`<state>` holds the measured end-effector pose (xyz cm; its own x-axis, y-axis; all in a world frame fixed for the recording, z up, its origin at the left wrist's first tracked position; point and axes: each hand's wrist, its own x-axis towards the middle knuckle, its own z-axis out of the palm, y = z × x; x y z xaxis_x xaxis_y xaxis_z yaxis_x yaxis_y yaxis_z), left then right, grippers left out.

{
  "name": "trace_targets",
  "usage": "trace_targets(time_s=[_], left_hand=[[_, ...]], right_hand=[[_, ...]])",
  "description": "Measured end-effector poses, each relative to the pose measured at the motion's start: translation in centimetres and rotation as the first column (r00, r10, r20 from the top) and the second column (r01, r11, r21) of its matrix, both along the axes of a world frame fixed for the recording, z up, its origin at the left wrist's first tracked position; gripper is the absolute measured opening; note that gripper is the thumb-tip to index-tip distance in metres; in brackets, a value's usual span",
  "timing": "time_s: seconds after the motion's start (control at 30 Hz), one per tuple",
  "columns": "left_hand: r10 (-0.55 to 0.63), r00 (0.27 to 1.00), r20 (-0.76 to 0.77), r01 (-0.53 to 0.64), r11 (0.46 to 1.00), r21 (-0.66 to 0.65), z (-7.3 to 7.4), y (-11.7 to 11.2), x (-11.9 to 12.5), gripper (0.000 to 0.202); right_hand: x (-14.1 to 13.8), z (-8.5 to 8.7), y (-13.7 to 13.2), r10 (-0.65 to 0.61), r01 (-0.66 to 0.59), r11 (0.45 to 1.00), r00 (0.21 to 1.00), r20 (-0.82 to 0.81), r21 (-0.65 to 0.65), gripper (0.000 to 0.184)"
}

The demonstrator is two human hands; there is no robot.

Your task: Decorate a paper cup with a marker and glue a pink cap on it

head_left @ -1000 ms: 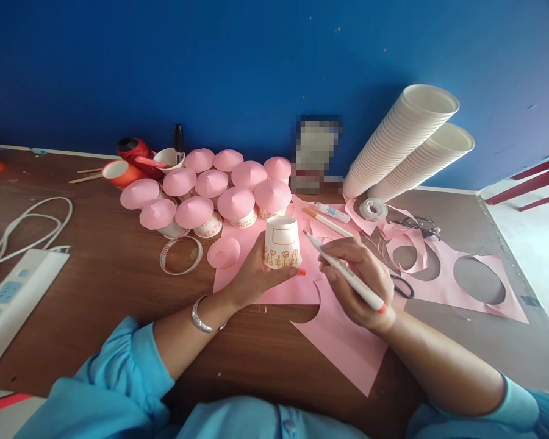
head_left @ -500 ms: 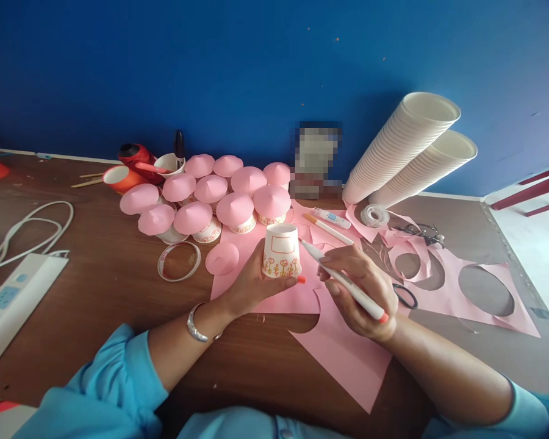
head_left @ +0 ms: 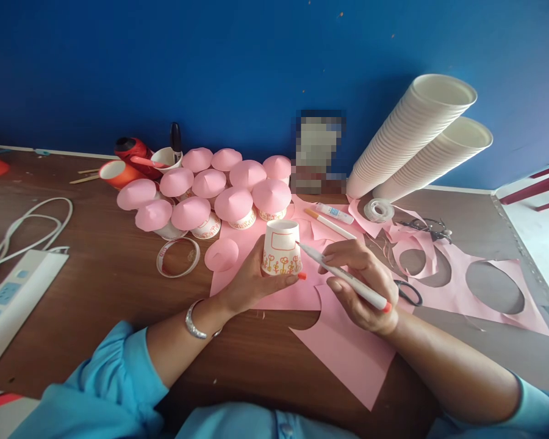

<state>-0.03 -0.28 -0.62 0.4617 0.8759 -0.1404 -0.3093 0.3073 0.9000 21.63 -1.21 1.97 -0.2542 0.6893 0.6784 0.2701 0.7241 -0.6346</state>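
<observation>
My left hand (head_left: 251, 277) is closed around a white paper cup (head_left: 281, 247), held upside down above pink paper. Orange and yellow flowers run along its lower part, and a red rectangle outline sits above them. A small red marker cap (head_left: 302, 276) sticks out by my left thumb. Between the fingers of my right hand (head_left: 363, 283) is a white marker (head_left: 348, 280) with a red end, its tip at the cup's right side near the rectangle. Several cups topped with pink paper cones (head_left: 234, 205) stand behind, to the left.
Two tall stacks of white cups (head_left: 407, 134) lean by the blue wall. Cut pink paper (head_left: 466, 271), a clear tape roll (head_left: 379, 210), scissors (head_left: 408, 292) and a glue tube (head_left: 335, 213) lie at right. A cup ring (head_left: 178, 256) and a power strip (head_left: 22, 299) are at left.
The view has shifted slightly. The marker tip has moved a little lower along the right side of the rectangle. Both hands keep their grip.
</observation>
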Motion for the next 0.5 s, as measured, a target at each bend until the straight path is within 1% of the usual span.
trace_targets(time_s=[0.13,0.3,0.5], left_hand=[[0.013,1.0,0.01,-0.013,1.0,-0.003,-0.05,0.04,0.0,0.054],[0.013,0.999,-0.032,-0.013,1.0,0.002,0.02,0.08,0.05,0.055],[0.003,1.0,-0.024,-0.004,1.0,-0.008,0.35,0.08,0.08,0.057]], right_hand=[[0.17,-0.08,-0.13,-0.012,0.012,1.0,1.0,0.012,0.024,0.021],[0.13,-0.11,-0.18,0.002,-0.006,0.999,0.997,0.073,0.045,0.028],[0.24,-0.22,-0.02,0.011,-0.016,0.998,0.996,0.084,0.059,0.029]])
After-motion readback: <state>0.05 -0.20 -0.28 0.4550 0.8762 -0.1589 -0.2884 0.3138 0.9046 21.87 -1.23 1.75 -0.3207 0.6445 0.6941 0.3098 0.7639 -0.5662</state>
